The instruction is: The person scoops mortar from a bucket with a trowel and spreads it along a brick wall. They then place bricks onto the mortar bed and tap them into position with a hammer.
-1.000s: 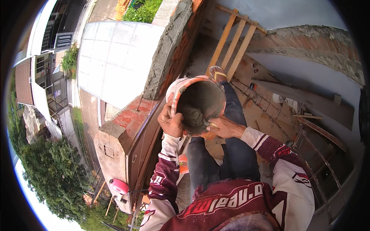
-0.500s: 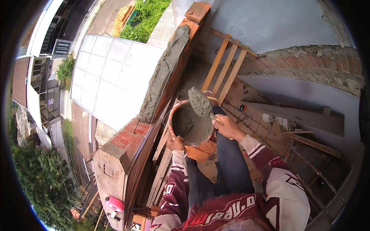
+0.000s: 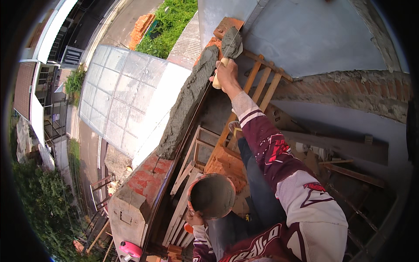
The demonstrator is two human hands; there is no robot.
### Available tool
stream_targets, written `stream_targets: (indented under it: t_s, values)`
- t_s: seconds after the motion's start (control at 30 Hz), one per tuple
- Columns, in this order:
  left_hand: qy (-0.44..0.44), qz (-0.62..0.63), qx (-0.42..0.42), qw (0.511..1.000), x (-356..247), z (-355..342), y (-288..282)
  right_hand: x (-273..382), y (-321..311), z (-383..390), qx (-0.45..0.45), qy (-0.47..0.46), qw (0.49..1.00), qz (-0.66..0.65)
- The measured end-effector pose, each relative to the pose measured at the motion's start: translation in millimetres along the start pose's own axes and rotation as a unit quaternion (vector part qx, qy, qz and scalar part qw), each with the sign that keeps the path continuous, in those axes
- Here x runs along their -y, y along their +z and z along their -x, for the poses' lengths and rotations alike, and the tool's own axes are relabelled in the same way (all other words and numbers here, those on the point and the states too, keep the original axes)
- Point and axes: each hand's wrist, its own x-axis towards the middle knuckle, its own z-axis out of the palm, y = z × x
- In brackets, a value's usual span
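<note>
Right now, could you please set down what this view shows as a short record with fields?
Setting: top of a brick wall, high above a street and a glazed roof
Right hand: stretched forward, gripping a trowel loaded with mortar at the far end of the wall
Left hand: holds a mortar bucket by its rim
Wall top: a mortar bed runs along it
Nearby: a wooden ladder and a stack of bricks

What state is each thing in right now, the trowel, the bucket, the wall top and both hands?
Trowel: loaded with mortar, at the wall's far end.
Bucket: upright, mortar inside.
Wall top: covered with a grey mortar bed.
Right hand: gripping the trowel handle.
Left hand: holding the bucket's rim.
</note>
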Motion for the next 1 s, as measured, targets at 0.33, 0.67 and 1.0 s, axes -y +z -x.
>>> stream_targets:
  t_s: [0.33, 0.67, 1.0]
  values:
    - [-0.068, -0.034, -0.009, 0.997, 6, 14, -6, -37, -49, 50, 0.056, 0.082, 0.995, -0.011]
    - [-0.046, 0.065, 0.000, 0.997, 5, 23, 29, 20, -95, -33, 0.125, 0.074, 0.970, 0.195]
    - [-0.024, 0.007, -0.002, 1.000, 25, 24, 24, 3, -40, -19, 0.139, 0.102, 0.969, 0.179]
